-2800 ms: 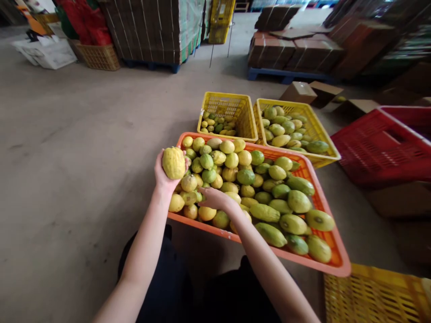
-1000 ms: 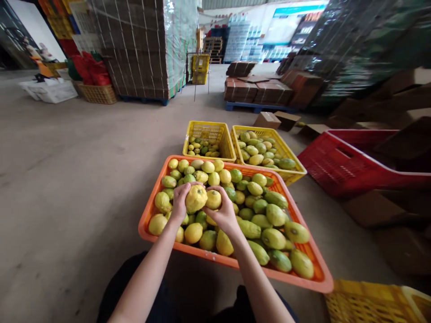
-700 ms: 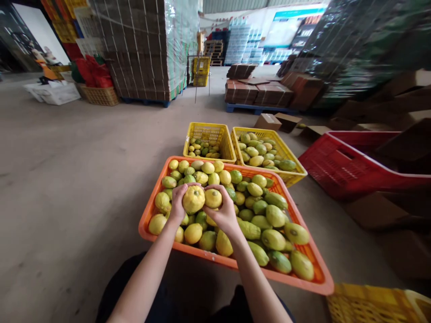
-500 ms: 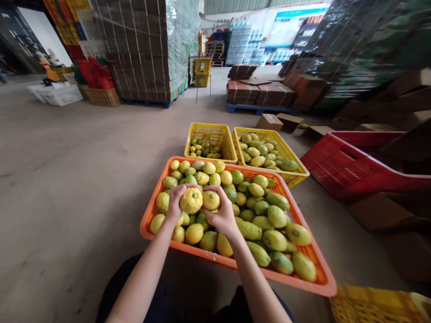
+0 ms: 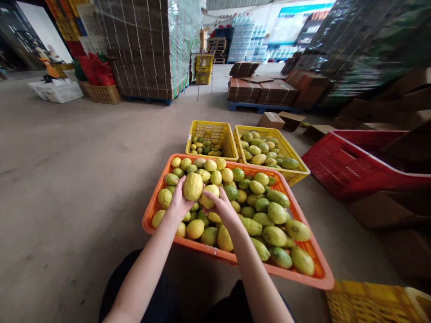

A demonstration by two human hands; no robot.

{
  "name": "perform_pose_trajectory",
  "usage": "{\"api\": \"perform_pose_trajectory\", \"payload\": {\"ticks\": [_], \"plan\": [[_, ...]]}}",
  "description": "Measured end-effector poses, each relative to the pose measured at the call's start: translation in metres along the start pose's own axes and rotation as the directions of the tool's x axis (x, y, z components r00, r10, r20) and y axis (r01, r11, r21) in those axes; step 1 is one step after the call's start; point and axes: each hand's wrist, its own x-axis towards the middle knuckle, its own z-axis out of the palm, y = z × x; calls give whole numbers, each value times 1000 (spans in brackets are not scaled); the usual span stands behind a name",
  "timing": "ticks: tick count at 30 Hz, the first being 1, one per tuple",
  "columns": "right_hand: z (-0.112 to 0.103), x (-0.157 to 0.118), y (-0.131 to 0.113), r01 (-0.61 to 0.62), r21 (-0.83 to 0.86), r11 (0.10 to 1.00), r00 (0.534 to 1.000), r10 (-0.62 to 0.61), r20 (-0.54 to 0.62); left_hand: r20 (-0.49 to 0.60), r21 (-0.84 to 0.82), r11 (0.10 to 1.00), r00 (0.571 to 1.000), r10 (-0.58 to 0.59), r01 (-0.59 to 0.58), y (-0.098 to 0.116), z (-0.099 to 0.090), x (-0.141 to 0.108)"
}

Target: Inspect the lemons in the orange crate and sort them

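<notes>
My left hand point(image 5: 179, 200) is closed around a ridged, yellow papaya point(image 5: 193, 186), which it holds upright. Beside it, my right hand point(image 5: 222, 206) grips a second, paler yellow papaya point(image 5: 210, 195), its thumb lying across the front. Both fruits are held close together over a shallow orange crate point(image 5: 158, 190). That crate carries many yellow and green papayas, rounder ones toward the left and longer ones point(image 5: 274, 236) toward the right. My hands and forearms hide some of the fruit beneath them.
Behind the orange crate stand two yellow crates point(image 5: 232, 146) with more fruit. A red crate point(image 5: 350, 163) and open cardboard boxes point(image 5: 380, 208) are at the right. Another yellow crate point(image 5: 373, 300) sits at lower right. Wrapped pallet stacks point(image 5: 141, 49) rise farther back.
Both papayas have been turned in my hands: their ends faced me before, and now their sides show. The left one has risen slightly. The view has shifted a little.
</notes>
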Motion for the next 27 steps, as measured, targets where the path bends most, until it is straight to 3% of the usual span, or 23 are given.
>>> {"api": "perform_pose_trajectory", "payload": {"ticks": [4,9,11,14,18,22,27], "plan": [[6,4,-1,-177,146,973,984,178,8,-73,-9,996,993,-92,91,-1,-2,-1],[10,7,2,-253,190,949,967,249,46,-121,-23,993,986,-114,112,1,-1,-5],[10,9,6,-176,182,968,984,178,4,-129,-74,992,986,-110,101,4,0,-7],[9,10,10,42,42,998,992,-37,-124,-63,-137,986,993,-102,92,9,0,-11],[11,7,9,281,-255,925,926,-331,-181,40,-143,986,996,-75,80,9,3,-19],[18,0,6,308,-422,853,887,-418,-198,77,-120,989,994,-80,88,1,5,-22],[22,-8,12,275,-550,789,883,-433,-180,218,-43,997,975,-47,58,-5,0,-17]]}}
